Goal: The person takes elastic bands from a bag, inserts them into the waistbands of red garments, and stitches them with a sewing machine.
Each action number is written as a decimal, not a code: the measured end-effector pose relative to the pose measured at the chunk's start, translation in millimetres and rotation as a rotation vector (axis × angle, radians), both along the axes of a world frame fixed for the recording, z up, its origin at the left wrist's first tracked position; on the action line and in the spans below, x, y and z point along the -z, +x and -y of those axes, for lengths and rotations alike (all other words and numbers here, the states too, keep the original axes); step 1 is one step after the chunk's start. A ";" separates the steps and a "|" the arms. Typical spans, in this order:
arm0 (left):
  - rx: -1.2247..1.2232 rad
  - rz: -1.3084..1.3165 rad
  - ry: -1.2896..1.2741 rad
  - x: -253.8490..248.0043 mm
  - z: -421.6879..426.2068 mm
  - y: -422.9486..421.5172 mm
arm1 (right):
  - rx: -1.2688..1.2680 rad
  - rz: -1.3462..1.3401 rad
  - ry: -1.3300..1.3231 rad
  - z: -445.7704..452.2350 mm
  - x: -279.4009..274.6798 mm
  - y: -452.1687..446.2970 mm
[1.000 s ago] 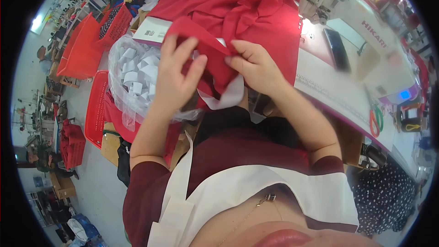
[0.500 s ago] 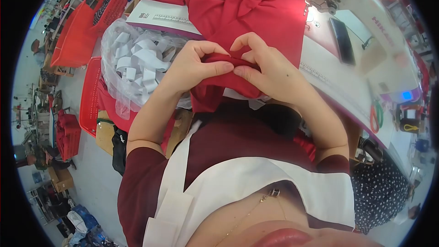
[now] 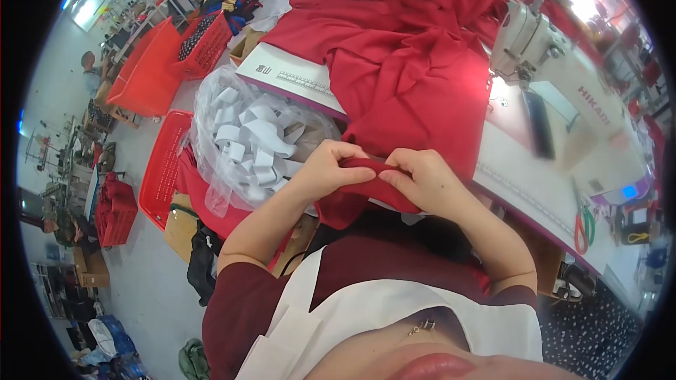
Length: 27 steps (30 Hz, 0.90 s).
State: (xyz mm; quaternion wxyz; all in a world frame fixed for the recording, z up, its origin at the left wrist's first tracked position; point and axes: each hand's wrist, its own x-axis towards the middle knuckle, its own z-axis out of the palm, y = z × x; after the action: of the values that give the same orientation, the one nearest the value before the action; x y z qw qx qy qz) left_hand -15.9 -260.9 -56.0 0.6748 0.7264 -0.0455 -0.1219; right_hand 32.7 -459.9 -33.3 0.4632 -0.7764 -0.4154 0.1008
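Observation:
Both hands pinch a folded edge of red fabric (image 3: 405, 116) just off the front edge of the sewing table. My left hand (image 3: 331, 171) closes thumb and fingers on the fold's left part. A short way along the fold, my right hand (image 3: 421, 177) is closed on it too, its thumb lying on top. The two thumb tips are close together. From the hands the cloth runs back over the table in a rumpled heap, and a loose part hangs below them. The fold's inner side is hidden by the fingers.
A white sewing machine (image 3: 574, 109) stands at the right, with a dark phone (image 3: 539, 125) and scissors (image 3: 581, 231) on its table (image 3: 517, 183). A clear bag of white strips (image 3: 246, 137) and red crates (image 3: 160, 169) are at the left. People work farther back.
The view has tilted up, so the hands and table appear lower and more of the red heap shows. My right fingers, lifted and spread before, have closed onto the fold.

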 end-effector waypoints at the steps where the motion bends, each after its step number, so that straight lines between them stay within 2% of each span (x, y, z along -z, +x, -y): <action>1: -0.049 0.023 -0.054 1.2 0.9 -2.0 | -0.005 -0.017 0.003 -1.3 1.5 -0.8; 4: -0.089 0.064 -0.143 11.8 -0.9 -5.3 | -0.004 -0.051 0.028 -4.0 2.0 -0.4; 6: -0.144 0.052 -0.404 26.0 -3.4 -4.6 | 0.002 -0.068 -0.008 -4.1 2.1 -1.2; 8: -0.192 0.052 -0.366 27.4 -5.9 -3.0 | -0.024 -0.099 0.018 -7.7 18.0 0.4; 10: -0.258 -0.125 -0.309 16.7 -16.3 -3.9 | -0.034 -0.013 0.025 -18.4 27.6 2.4; 12: -0.259 0.279 0.336 -17.9 -34.4 16.4 | 0.025 0.023 0.261 -35.7 22.0 9.3; 13: -0.201 0.533 0.526 -50.1 -33.9 31.7 | 0.075 0.040 0.399 -42.3 9.6 15.2; 14: -0.158 0.665 0.832 -83.8 -35.6 48.6 | 0.109 0.026 0.455 -44.0 -6.2 24.8; 15: -0.119 0.980 1.001 -114.2 -30.3 70.8 | 0.136 -0.012 0.559 -43.8 -17.3 37.6; 16: -0.119 1.139 0.953 -136.9 -21.0 93.8 | 0.161 -0.045 0.665 -43.6 -28.7 50.4; 18: 0.049 1.430 1.194 -178.5 10.7 139.7 | 0.228 -0.047 0.865 -37.3 -45.6 75.9; 20: 0.192 1.516 1.203 -174.9 42.3 188.5 | 0.264 -0.158 0.902 -9.8 -40.7 89.4; 21: 0.314 1.596 1.171 -173.8 63.7 204.3 | 0.350 -0.079 0.882 3.2 -26.6 93.3; 22: 0.326 1.452 1.045 -142.2 75.2 223.6 | 0.396 -0.072 0.883 16.4 -10.3 89.3; 24: 0.584 1.385 0.932 -92.6 97.4 242.7 | 0.513 -0.368 0.741 39.5 20.2 67.6; 25: 0.652 1.272 0.894 -66.5 105.2 247.8 | 0.538 -0.373 0.739 48.4 32.0 58.2; 26: 0.712 1.156 0.858 -41.9 111.1 250.6 | 0.503 -0.622 0.744 55.8 42.2 49.7; 27: 0.649 1.063 0.867 -23.7 117.5 248.6 | 0.458 -0.874 0.741 63.0 48.7 45.9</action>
State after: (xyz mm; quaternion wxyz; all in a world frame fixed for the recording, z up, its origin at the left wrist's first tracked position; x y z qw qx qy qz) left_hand 232.7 -378.4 -32.4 0.1464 0.8377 -0.5242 0.0450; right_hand 78.6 -522.9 -82.0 0.8395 -0.5201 -0.0175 0.1564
